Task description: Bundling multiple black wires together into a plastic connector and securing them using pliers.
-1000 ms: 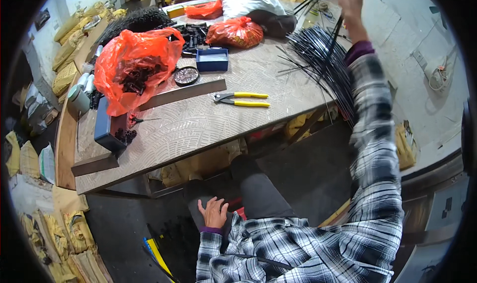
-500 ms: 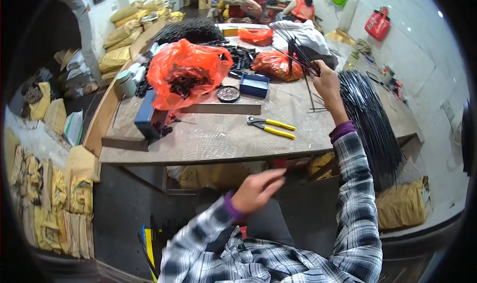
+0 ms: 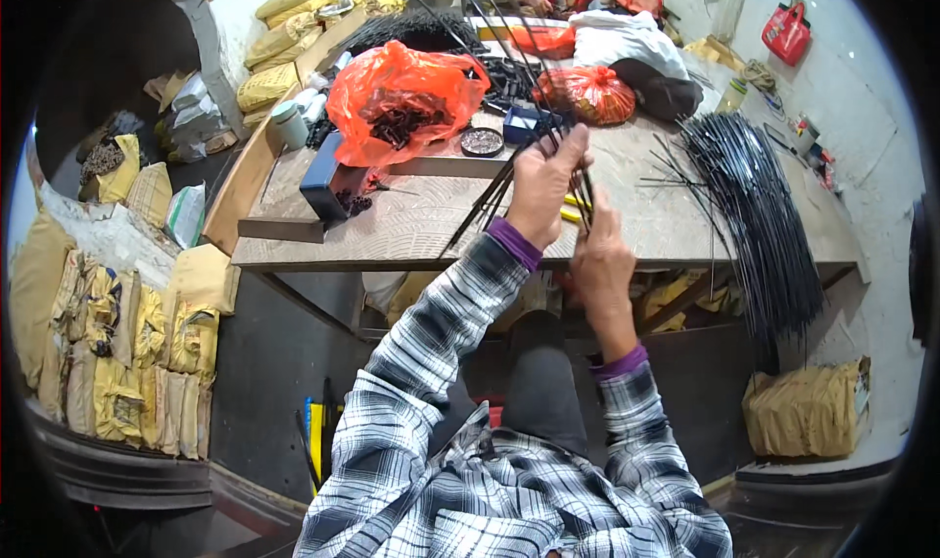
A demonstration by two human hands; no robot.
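Change: since half a second ago your left hand (image 3: 544, 186) has risen from your lap to join the right hand (image 3: 602, 255) over the near table edge.
Left fingers: curled tight round a bunch of thin black rods (image 3: 494, 44) that fan up and away.
Right fingers: closed on the same rods' lower ends, just below the left hand.
Room: near edge of the wooden table (image 3: 411, 230) lies right under your wrists; bare grained planks to the left of them.
Right side: a thick sheaf of glossy black rods (image 3: 759, 215) drapes over the table's right edge.
Further back: crinkled orange plastic bag (image 3: 401, 98), a blue box (image 3: 328, 171), a round dish (image 3: 481, 141).
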